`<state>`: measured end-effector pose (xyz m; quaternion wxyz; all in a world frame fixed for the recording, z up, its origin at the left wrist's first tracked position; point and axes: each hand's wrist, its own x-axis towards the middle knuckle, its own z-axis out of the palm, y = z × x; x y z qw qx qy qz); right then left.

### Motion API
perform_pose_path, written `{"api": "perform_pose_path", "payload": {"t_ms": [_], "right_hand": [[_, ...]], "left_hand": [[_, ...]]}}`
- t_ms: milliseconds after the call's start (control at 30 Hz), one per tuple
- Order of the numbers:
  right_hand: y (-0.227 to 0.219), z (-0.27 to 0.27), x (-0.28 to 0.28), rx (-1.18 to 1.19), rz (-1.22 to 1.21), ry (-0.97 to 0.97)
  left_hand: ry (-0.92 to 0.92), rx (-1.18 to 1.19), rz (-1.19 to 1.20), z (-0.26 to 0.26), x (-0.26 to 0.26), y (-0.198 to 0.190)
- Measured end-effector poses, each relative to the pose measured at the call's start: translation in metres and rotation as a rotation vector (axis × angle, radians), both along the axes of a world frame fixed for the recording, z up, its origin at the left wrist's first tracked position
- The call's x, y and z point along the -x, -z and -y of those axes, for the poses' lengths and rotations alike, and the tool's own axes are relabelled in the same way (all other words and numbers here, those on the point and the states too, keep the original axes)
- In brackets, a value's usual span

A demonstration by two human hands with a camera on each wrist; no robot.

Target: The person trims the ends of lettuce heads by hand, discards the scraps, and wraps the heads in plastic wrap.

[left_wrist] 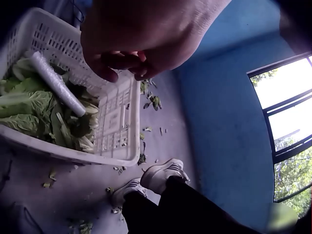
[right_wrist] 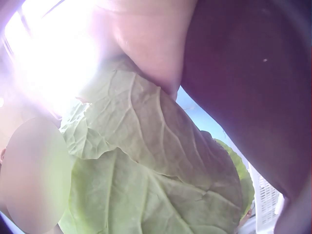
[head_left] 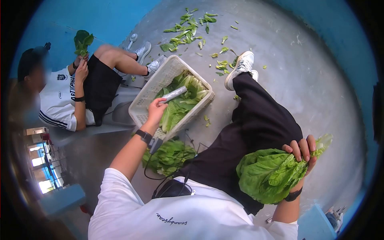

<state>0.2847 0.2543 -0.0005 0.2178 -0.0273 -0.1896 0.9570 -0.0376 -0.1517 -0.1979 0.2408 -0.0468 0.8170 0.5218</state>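
My right hand [head_left: 302,154] grips a head of romaine lettuce [head_left: 272,174] near its pale stem end, beside my right thigh. Its broad green leaves [right_wrist: 151,165] fill most of the right wrist view. My left hand [head_left: 156,112] hangs over a white plastic crate [head_left: 140,102], its fingers loosely curled. In the head view its fingertips overlap the near end of a shiny, silvery-clear roll [head_left: 175,94]. The left wrist view shows that roll [left_wrist: 58,83] lying on lettuce [left_wrist: 31,109] inside the crate, apart from the left hand [left_wrist: 141,39].
More lettuce [head_left: 170,156] lies on the floor beside the crate. Loose leaves [head_left: 186,34] are scattered over the grey floor. Another person [head_left: 60,96] sits at the left holding a leafy green [head_left: 83,41]. Cables [head_left: 160,176] run near my waist.
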Motion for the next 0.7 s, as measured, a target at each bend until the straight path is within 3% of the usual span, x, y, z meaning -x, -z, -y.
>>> {"api": "perform_pose_path", "payload": {"t_ms": [100, 200, 300, 433, 600, 633, 700], "right_hand": [[-0.001, 0.001, 0.008, -0.011, -0.029, 0.005], [-0.019, 0.011, 0.005, -0.039, 0.119, 0.058], [-0.041, 0.012, -0.002, -0.193, 0.200, 0.065], [-0.071, 0.020, -0.035, -0.391, 0.283, 0.121], [-0.078, 0.032, -0.081, -0.480, 0.341, 0.187], [-0.056, 0.014, -0.069, -0.455, 0.342, 0.187], [-0.053, 0.016, -0.088, -0.452, 0.347, 0.216]], "left_hand": [[0.047, 0.092, 0.019, 0.000, -0.014, -0.007], [-0.094, 0.015, 0.243, 0.000, -0.019, -0.027], [-0.231, -0.288, 0.370, -0.015, -0.014, -0.029], [-0.011, -0.341, 0.180, -0.055, -0.027, -0.069], [-0.037, -0.451, 0.211, -0.071, -0.028, -0.059], [-0.050, -0.444, 0.188, -0.085, -0.010, -0.042], [-0.073, -0.457, 0.155, -0.086, -0.016, -0.045]]}}
